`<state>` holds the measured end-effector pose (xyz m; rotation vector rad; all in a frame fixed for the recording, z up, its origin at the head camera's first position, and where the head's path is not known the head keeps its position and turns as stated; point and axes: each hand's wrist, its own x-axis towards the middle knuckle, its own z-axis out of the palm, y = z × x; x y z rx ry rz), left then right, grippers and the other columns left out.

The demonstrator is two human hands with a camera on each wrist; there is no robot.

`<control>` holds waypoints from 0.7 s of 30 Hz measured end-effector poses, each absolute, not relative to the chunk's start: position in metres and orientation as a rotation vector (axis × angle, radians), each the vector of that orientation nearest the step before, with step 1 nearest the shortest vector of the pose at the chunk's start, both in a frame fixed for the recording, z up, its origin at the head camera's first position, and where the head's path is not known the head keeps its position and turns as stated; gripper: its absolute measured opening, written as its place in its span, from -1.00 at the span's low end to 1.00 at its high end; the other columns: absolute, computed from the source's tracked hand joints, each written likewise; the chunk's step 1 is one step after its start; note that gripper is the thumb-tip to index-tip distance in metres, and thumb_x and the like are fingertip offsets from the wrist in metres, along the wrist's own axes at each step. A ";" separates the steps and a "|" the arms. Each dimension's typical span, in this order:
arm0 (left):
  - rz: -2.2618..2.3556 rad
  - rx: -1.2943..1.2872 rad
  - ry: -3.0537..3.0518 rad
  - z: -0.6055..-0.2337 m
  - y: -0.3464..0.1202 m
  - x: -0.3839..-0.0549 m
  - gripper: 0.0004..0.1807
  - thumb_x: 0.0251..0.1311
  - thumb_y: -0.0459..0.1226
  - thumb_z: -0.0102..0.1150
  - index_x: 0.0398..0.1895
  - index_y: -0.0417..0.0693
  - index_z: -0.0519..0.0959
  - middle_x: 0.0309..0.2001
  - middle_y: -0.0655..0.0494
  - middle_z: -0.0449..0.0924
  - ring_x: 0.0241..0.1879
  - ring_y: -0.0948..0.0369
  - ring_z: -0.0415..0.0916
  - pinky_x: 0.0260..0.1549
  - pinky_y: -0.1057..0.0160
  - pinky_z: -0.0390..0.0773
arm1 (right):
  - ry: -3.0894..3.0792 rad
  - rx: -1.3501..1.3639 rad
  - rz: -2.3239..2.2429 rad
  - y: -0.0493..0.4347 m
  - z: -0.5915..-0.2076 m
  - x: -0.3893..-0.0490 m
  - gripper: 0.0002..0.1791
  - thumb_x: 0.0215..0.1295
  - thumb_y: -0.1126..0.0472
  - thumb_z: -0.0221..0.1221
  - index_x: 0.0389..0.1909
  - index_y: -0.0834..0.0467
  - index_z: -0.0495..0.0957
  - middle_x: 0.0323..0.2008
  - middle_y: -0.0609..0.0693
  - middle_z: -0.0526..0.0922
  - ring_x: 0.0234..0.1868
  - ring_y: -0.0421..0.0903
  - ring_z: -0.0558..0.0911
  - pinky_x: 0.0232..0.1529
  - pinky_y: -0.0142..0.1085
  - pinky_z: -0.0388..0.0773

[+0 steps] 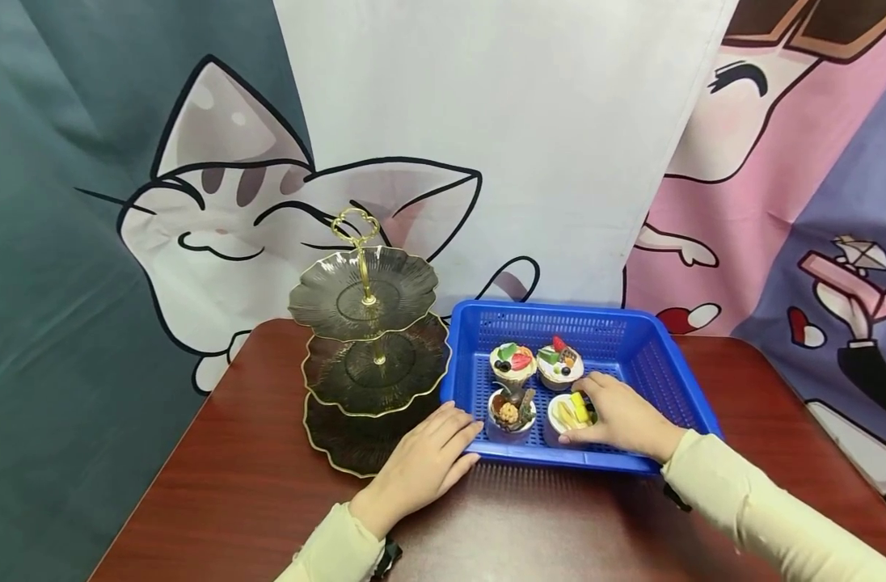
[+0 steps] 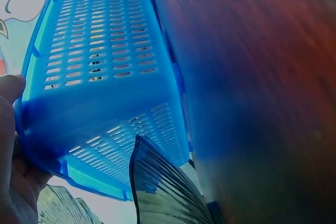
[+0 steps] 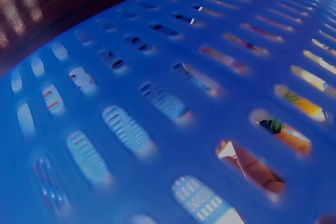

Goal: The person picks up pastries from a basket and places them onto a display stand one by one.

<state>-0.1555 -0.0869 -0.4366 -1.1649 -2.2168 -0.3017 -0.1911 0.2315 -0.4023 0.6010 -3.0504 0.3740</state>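
Note:
In the head view a blue plastic basket point(image 1: 559, 459) holds several small cupcakes. My right hand point(image 1: 625, 416) reaches over its front rim, thumb and fingers around the cupcake with yellow fruit pieces on top point(image 1: 572, 412). Beside that one stands a cupcake with a brown, chocolate-like topping point(image 1: 511, 414). Behind them are a cupcake with red and green toppings point(image 1: 513, 361) and another with a red berry point(image 1: 559, 364). My left hand point(image 1: 427, 462) rests at the basket's front left corner, fingers nearly straight; its thumb point(image 2: 11, 85) touches the rim in the left wrist view.
A three-tier dark, gold-rimmed cake stand point(image 1: 377, 364) with a gold handle rises just left of the basket, its plates close to the basket's wall. Both stand on a reddish-brown table point(image 1: 217, 485). A cartoon-printed cloth point(image 1: 530, 145) hangs behind the table.

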 end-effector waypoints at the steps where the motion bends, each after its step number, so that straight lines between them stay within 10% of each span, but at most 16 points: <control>1: -0.311 -1.164 -2.215 -0.437 -0.087 -0.156 -0.58 0.45 -0.05 -0.18 0.04 -0.09 0.58 -0.04 0.07 0.61 0.08 0.15 0.53 0.36 0.20 0.36 | -3.049 0.612 0.368 0.231 -0.402 -0.192 -0.05 -0.18 -0.37 0.38 0.05 0.32 0.51 -0.09 0.16 0.59 -0.11 0.02 0.58 0.02 0.04 0.60; 7: -0.342 -1.164 -2.192 -0.438 -0.088 -0.156 -0.64 0.35 -0.09 0.01 0.03 -0.08 0.59 -0.06 0.06 0.61 0.06 0.15 0.53 0.34 0.19 0.39 | -3.023 0.685 0.339 0.231 -0.402 -0.193 -0.15 -0.19 -0.31 0.41 -0.07 0.30 0.53 -0.20 0.09 0.58 -0.23 -0.06 0.55 -0.15 -0.07 0.59; 21: -0.364 -1.165 -2.199 -0.440 -0.088 -0.156 -0.57 0.47 -0.04 -0.21 0.03 -0.07 0.60 -0.05 0.08 0.60 0.08 0.15 0.53 0.37 0.20 0.35 | -3.006 0.672 0.325 0.232 -0.403 -0.192 -0.18 -0.17 -0.23 0.42 -0.06 0.35 0.52 -0.19 0.11 0.59 -0.20 -0.03 0.57 -0.09 -0.03 0.60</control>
